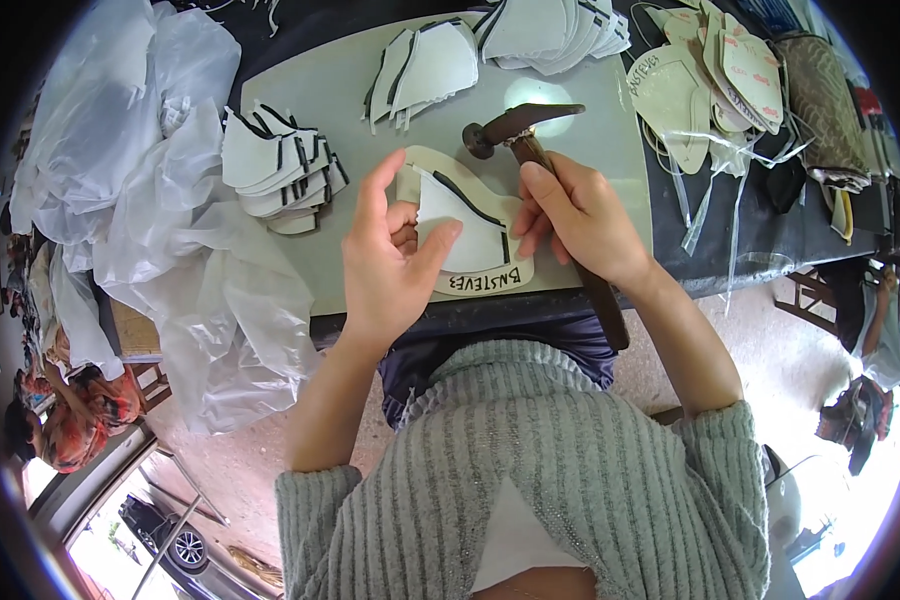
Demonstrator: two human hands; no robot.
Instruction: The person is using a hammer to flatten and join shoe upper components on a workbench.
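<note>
Crumpled translucent plastic (100,130) sprawled from nine to ten o'clock, drooping toward the pale floor (740,375). A brown patterned cloth item (822,110) lay at two o'clock. At three stood a dark wooden stool (808,303). A person in orange-red patterned clothing (95,420) showed past eight, and a dark car (165,540) between seven and eight.

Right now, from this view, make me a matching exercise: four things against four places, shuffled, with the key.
1. Hammer
2. Translucent plastic sheeting
3. Stack of cream templates
4. Single white piece

A. Picture's upper right
B. Between the left hand and right hand
C. Gripped in the right hand
D. Picture's left side

Pairs: 1-C; 2-D; 3-A; 4-B
</note>
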